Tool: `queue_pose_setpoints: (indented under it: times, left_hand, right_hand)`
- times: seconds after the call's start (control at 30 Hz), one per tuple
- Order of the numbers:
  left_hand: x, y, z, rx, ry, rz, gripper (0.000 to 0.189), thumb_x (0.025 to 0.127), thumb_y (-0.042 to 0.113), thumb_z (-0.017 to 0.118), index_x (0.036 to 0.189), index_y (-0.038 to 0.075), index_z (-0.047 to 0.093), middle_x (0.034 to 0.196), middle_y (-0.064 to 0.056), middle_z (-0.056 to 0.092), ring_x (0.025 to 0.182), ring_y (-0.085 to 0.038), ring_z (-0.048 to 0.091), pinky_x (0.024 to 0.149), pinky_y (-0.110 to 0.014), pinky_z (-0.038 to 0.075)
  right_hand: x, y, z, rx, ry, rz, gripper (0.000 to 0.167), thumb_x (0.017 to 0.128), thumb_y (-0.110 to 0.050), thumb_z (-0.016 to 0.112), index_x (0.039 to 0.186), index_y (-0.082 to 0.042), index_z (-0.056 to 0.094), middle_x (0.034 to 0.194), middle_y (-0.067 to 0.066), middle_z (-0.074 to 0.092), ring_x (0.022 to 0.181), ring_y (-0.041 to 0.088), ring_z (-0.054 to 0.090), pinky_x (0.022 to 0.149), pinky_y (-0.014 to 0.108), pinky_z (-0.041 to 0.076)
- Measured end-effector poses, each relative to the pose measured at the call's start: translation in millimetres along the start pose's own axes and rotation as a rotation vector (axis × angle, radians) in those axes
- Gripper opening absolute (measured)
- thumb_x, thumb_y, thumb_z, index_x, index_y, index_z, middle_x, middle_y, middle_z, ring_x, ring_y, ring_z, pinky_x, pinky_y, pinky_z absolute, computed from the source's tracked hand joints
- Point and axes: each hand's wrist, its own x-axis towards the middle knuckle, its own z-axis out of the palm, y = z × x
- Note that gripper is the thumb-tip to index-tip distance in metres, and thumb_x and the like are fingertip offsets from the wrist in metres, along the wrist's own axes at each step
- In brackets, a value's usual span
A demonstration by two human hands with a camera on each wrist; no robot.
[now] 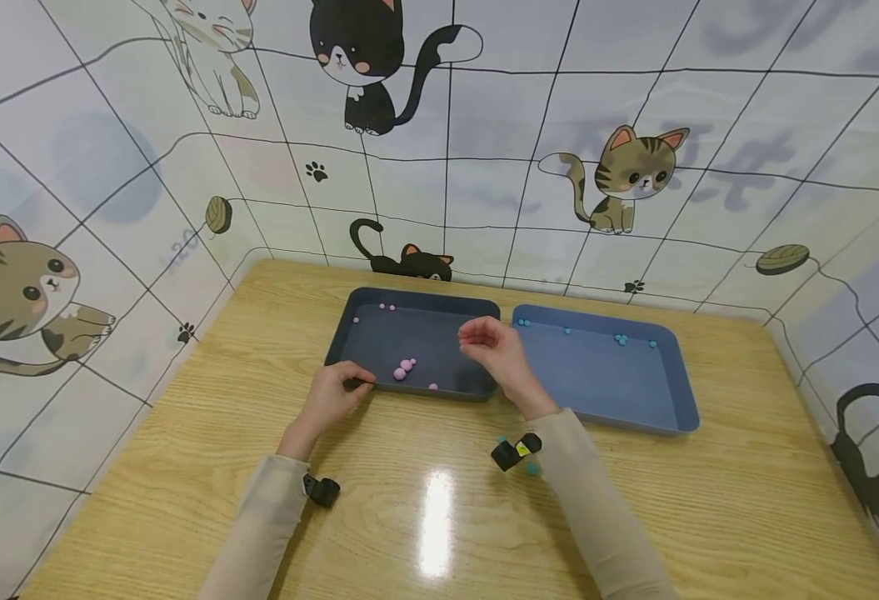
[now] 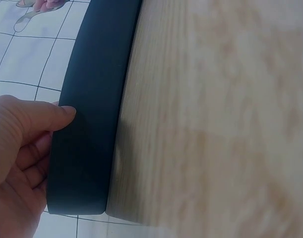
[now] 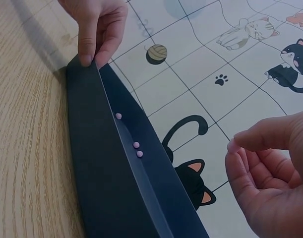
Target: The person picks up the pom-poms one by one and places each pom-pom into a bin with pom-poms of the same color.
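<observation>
The left hand (image 1: 337, 390) pinches the front rim of the dark tray (image 1: 432, 333) near its left corner; pink balls (image 1: 400, 374) lie inside. Over its right end, the right hand (image 1: 501, 354) pinches one pink ball (image 3: 233, 146), seemingly mid-transfer; a gentle release seems called for.

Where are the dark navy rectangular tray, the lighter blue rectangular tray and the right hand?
Dark navy rectangular tray (image 1: 430, 335): head view, bare floor.
Lighter blue rectangular tray (image 1: 607, 377): head view, bare floor.
Right hand (image 1: 501, 354): head view, back of hand.
</observation>
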Motion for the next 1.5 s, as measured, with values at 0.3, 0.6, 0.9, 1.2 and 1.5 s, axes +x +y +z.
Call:
queue_pose_setpoints:
  times: [0.3, 0.6, 0.9, 1.2, 1.5]
  left_hand:
    - [-0.5, 0.6, -0.6, -0.001, -0.003, -0.003, 0.009, 0.076, -0.006, 0.072, 0.08, 0.002, 0.073, 0.08, -0.007, 0.068, 0.076, -0.022, 0.063, 0.069, -0.039, 0.052]
    - [-0.2, 0.6, -0.6, -0.001, -0.005, -0.007, 0.009, 0.076, -0.006, 0.072, 0.081, 0.002, 0.073, 0.08, -0.007, 0.068, 0.077, -0.022, 0.064, 0.07, -0.039, 0.052]
    - [0.4, -0.5, 0.3, 0.001, -0.004, -0.013, 0.009, 0.076, -0.006, 0.072, 0.08, 0.002, 0.073, 0.08, -0.007, 0.068, 0.077, -0.022, 0.064, 0.07, -0.039, 0.052]
    - [0.1, -1.2, 1.2, 0.004, 0.0, 0.002, 0.009, 0.075, -0.006, 0.072, 0.08, 0.002, 0.073, 0.08, -0.007, 0.068, 0.077, -0.022, 0.064, 0.07, -0.039, 0.052]
    - [0.1, -2.8, 1.5, 0.003, 0.0, 0.013, 0.011, 0.075, -0.006, 0.073, 0.08, 0.003, 0.073, 0.08, -0.006, 0.068, 0.076, -0.021, 0.064, 0.068, -0.037, 0.052]
  right_hand:
    - [7.7, 3, 4, 0.013, 0.015, -0.02, 0.022, 0.081, 0.014, 0.062, 0.103, 0.012, 0.058, 0.101, 0.027, 0.059, 0.086, 0.018, 0.059, 0.076, 0.02, 0.05]
    - [17.6, 6, 7, 0.012, 0.043, -0.013, 0.02, 0.082, 0.013, 0.062, 0.102, 0.011, 0.059, 0.1, 0.025, 0.061, 0.084, 0.019, 0.059, 0.075, 0.02, 0.05]
    - [22.3, 7, 10, 0.063, 0.074, 0.025, 0.021, 0.082, 0.012, 0.062, 0.103, 0.012, 0.059, 0.101, 0.025, 0.061, 0.086, 0.018, 0.061, 0.076, 0.021, 0.051]
    - [23.0, 7, 9, 0.064, 0.105, 0.08, 0.02, 0.084, 0.006, 0.064, 0.103, 0.01, 0.06, 0.101, 0.019, 0.062, 0.085, 0.013, 0.062, 0.076, 0.02, 0.05]
    - [15.6, 5, 1, 0.027, 0.101, 0.074, 0.019, 0.085, 0.003, 0.064, 0.103, 0.008, 0.061, 0.099, 0.016, 0.063, 0.08, 0.006, 0.06, 0.079, 0.022, 0.049]
